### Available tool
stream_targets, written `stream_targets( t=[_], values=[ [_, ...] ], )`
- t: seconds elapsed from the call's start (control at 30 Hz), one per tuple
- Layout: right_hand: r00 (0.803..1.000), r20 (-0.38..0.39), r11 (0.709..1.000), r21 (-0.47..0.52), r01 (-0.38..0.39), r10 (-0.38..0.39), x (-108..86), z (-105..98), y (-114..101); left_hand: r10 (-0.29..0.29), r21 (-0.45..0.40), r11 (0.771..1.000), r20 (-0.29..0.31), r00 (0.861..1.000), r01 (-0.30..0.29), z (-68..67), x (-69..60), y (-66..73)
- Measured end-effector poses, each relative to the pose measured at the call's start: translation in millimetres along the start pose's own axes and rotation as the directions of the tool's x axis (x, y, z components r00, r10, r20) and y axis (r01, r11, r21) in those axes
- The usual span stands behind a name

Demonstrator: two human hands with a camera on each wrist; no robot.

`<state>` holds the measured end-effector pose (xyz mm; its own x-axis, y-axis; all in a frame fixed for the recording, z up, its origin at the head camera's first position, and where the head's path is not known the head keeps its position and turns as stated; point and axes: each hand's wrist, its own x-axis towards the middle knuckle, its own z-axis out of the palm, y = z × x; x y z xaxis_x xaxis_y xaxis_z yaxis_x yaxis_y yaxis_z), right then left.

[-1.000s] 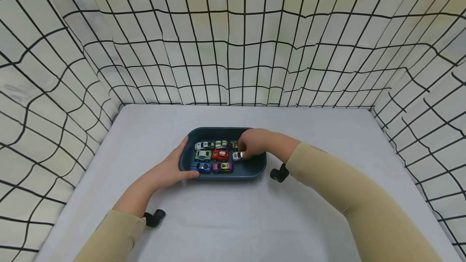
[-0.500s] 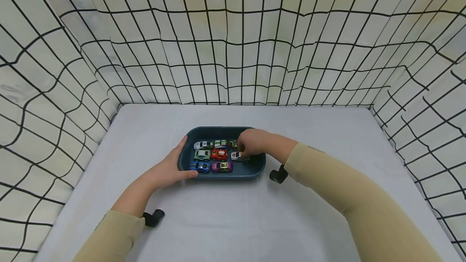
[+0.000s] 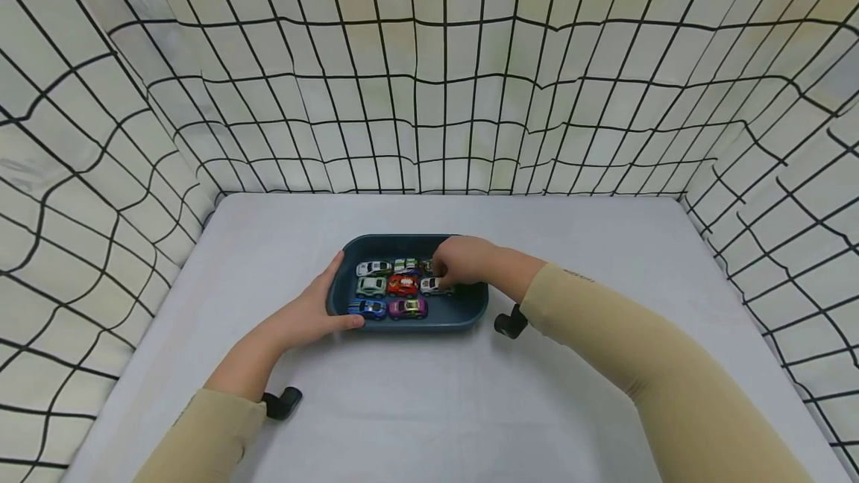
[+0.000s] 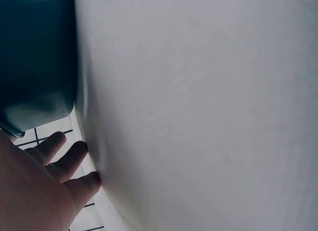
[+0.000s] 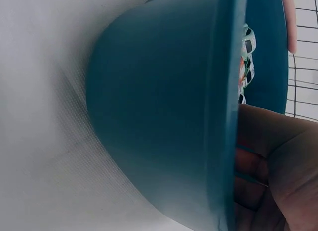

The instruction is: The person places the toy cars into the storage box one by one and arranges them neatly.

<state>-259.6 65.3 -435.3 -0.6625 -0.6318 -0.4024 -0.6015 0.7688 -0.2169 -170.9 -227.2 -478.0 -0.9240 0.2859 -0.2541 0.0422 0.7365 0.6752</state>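
Observation:
A dark teal tray [image 3: 463,319] holds several small toy cars. My left hand [image 3: 305,315] spans its left end, thumb on the near rim and index finger on the far-left rim; the other fingers show in the left wrist view, spread beside the wall. My right hand [image 3: 463,261] reaches inside over the right part and pinches a white toy car [image 3: 432,287], partly covered by the fingers. Left of that car is a red toy car [image 3: 403,285], touching or nearly so. A pale green toy car [image 3: 371,287] sits further left.
A blue toy car [image 3: 367,309] and a purple one [image 3: 408,309] form the near row. Two white-patterned cars [image 3: 373,268] stand at the back, beside another mostly hidden by the hand. The white table [image 3: 416,408] is surrounded by white walls with black netting [image 3: 443,103].
The white toy car has shifted slightly left in the tray, closer to the red one, along with my right hand. My left hand keeps its place on the tray.

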Motion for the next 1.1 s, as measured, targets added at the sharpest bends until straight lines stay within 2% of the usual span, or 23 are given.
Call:
stream_targets(
  t=[0.2,0.5,0.8,0.93,1.1],
  values=[
    [1.000,-0.011,1.000,0.026,0.006,-0.005,-3.8,-4.3,-0.1,0.007,0.006,1.000,-0.001,1.000,-0.007,0.2,0.1,-0.4],
    [0.996,-0.052,0.995,0.068,0.075,-0.072,-15.9,-16.7,5.2,0.003,0.012,1.000,0.001,1.000,-0.003,-0.6,-0.6,0.9],
    [0.989,-0.086,0.989,0.079,0.125,-0.118,-44.1,-30.2,20.2,0.004,0.007,1.000,-0.001,1.000,-0.004,-1.6,-0.5,0.9],
    [0.991,-0.096,0.991,0.091,0.100,-0.091,-63.7,-30.9,35.2,-0.006,0.003,1.000,0.005,1.000,0.006,-2.1,-1.0,1.4],
    [0.996,-0.084,0.991,0.135,0.013,-0.002,-92.5,-22.7,59.9,-0.016,0.009,1.000,0.006,1.000,0.016,-2.1,-1.7,2.4]
  ],
)
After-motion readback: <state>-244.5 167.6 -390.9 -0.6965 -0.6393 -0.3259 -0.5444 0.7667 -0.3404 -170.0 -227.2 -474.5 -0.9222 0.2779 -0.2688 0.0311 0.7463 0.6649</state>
